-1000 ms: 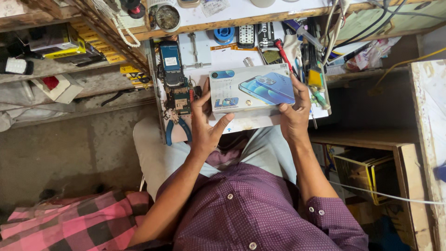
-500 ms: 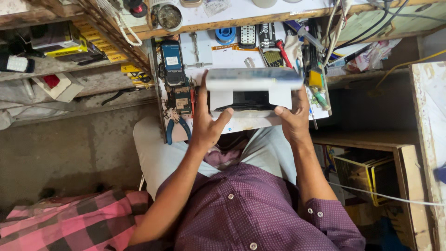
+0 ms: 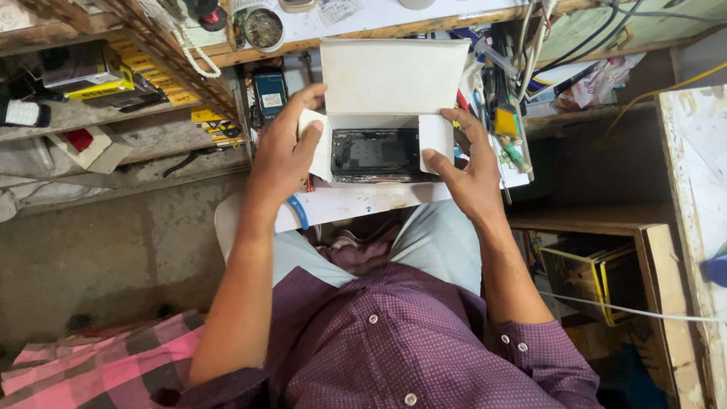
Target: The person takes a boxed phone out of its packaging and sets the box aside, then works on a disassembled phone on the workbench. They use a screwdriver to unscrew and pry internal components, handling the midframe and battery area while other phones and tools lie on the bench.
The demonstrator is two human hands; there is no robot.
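While the white box (image 3: 376, 132) rests low on the cluttered surface (image 3: 356, 203), my left hand (image 3: 284, 148) pinches its left side flap and my right hand (image 3: 468, 167) clasps the right wall, both grips closed, steadying it so the lid stands up. A dark flat part (image 3: 375, 151) lies inside. Yellow packets (image 3: 189, 98) line the shelf at left.

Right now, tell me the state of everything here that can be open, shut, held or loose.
White box: open, lid flap raised.
Dark flat part: lying inside the box.
Left hand: gripping the box's left side.
Right hand: gripping the box's right side.
Round tin: open, on the shelf.
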